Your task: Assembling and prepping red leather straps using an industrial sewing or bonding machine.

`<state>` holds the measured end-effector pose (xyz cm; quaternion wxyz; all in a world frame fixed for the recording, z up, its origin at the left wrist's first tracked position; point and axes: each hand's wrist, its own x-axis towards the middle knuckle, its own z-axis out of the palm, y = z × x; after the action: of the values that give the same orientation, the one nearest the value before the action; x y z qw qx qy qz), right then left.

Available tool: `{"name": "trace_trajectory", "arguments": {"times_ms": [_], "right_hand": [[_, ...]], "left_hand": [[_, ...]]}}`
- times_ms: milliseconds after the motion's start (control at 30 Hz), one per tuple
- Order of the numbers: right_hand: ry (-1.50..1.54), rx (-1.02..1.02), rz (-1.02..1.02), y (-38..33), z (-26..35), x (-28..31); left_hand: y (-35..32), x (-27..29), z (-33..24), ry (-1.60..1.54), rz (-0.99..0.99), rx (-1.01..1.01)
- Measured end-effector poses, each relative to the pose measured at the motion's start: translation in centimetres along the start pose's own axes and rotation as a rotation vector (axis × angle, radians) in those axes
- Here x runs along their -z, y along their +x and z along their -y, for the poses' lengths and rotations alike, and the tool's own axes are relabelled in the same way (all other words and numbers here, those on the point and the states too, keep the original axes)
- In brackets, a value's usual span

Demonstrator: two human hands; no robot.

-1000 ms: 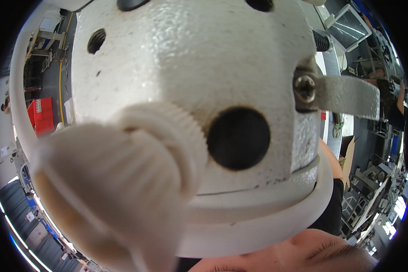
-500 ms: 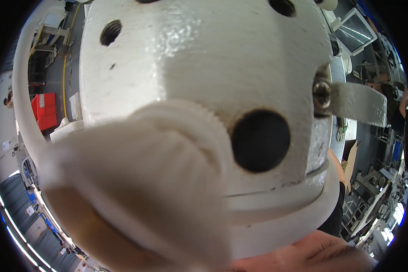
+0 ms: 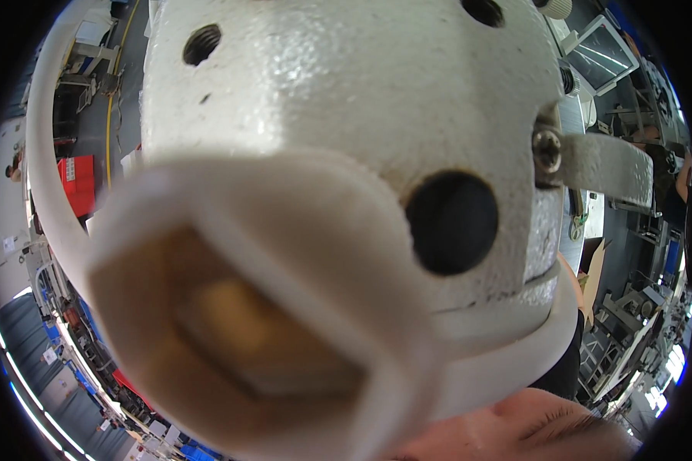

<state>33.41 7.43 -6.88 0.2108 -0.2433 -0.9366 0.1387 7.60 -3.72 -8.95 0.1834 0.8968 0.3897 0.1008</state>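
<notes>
White cast housing (image 3: 346, 100) fills your view, its blurred knob (image 3: 246, 307) nearly against the lens. Bare skin (image 3: 530, 430) shows below; your hands' grip cannot be told.

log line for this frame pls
view: filled by white cast machine housing | front: blurred white knob | dark round hole | metal bracket, screw | hands: not seen | background: workshop

I see a white cast-metal housing (image 3: 346, 100) filling most of the view and hiding whatever lies behind it. Its top runs off the upper edge. The white knob (image 3: 246, 307) in front is badly blurred. Neither of my hands shows; the skin at the bottom edge (image 3: 515, 430) is cut off, unidentifiable.
</notes>
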Motion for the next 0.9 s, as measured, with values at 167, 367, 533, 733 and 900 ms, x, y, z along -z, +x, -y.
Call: {"name": "trace_trajectory", "arguments": {"times_ms": [167,367,533,733,900], "right_hand": [[0.038,-0.017,0.004,0.2,0.1,0.3],[0.015,0.007,-0.012,0.2,0.0,0.1],[0.002,0.022,-0.047,0.4,0.1,-0.1],[-0.030,-0.003,0.016,0.0,-0.2,0.1],[0.005,0.035,-0.033,1.0,0.3,0.6]], "left_hand": [[-0.2,-0.7,0.4,0.002,-0.001,-0.009],[-0.1,-0.9,0.1,-0.014,-0.008,0.005],[0.3,1.0,-0.3,-0.020,-0.037,0.003],[2.0,3.5,-2.0,-0.170,-0.102,0.069],[1.8,5.0,-3.0,-0.171,-0.068,0.182]]}}
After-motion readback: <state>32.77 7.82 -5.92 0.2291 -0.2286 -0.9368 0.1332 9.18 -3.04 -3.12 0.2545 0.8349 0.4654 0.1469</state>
